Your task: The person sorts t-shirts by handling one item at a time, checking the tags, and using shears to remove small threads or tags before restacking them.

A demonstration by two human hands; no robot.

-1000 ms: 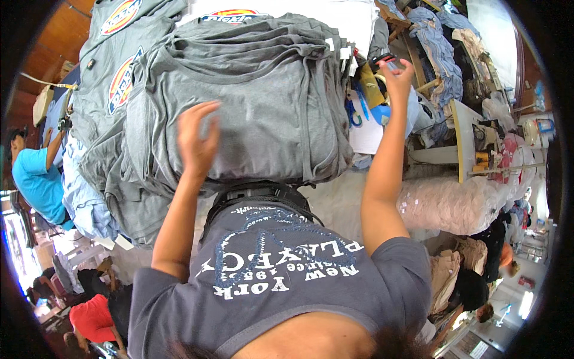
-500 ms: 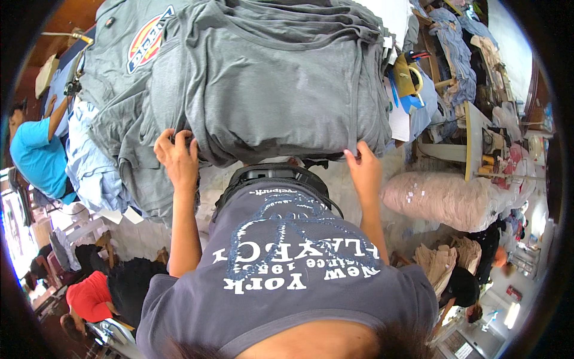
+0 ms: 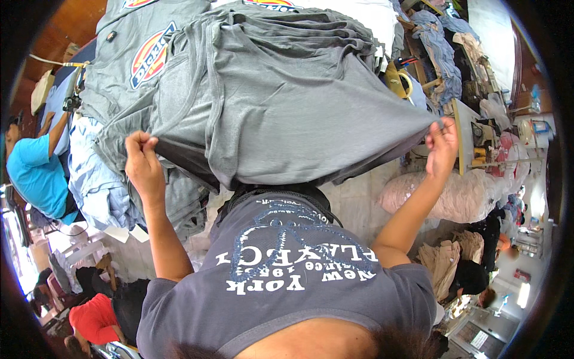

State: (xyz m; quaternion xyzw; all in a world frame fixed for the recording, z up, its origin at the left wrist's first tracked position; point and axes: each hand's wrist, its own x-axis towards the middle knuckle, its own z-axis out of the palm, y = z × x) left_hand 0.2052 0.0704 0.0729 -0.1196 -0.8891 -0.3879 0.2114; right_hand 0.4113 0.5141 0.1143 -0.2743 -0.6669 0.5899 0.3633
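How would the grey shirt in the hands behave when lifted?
The grey shirt is probably floppy: its lower edge droops between the left hand and the right hand. Its thin-looking cloth also suggests a light weight.

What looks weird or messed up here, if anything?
I see nothing spilled or torn. The top gray shirt looks oddly wide because the left hand and right hand stretch it. The pale blue cloth on the left looks messy, bunched up beside the gray pile.
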